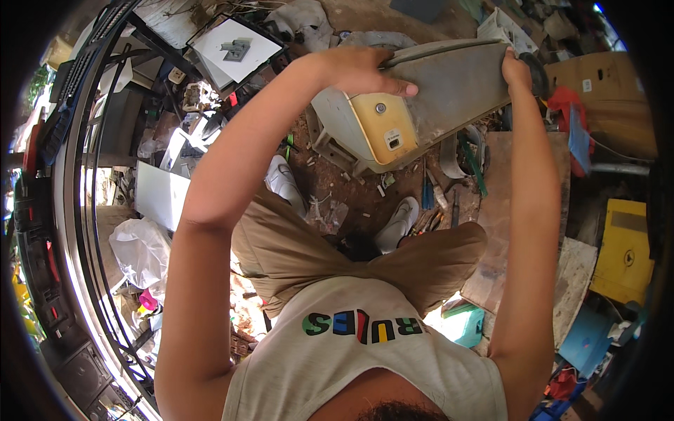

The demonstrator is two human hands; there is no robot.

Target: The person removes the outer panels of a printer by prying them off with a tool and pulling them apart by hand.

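Observation:
A long, dirty off-white appliance casing (449,88) with a yellowed end panel (385,126) is held up in front of me, tilted. My left hand (365,70) grips its near upper edge beside the yellowed panel, thumb on the front face. My right hand (516,69) clasps the far end of the same casing. Both arms are stretched out above my knees. Below the casing my two white shoes (284,181) (399,223) rest on bare dirt.
Hand tools (432,193) lie on the ground by a curved metal strip (449,158). A wooden board (502,210) sits at the right, a yellow box (623,249) beyond it. A white panel (235,48), scrap parts and a metal rail (77,196) crowd the left.

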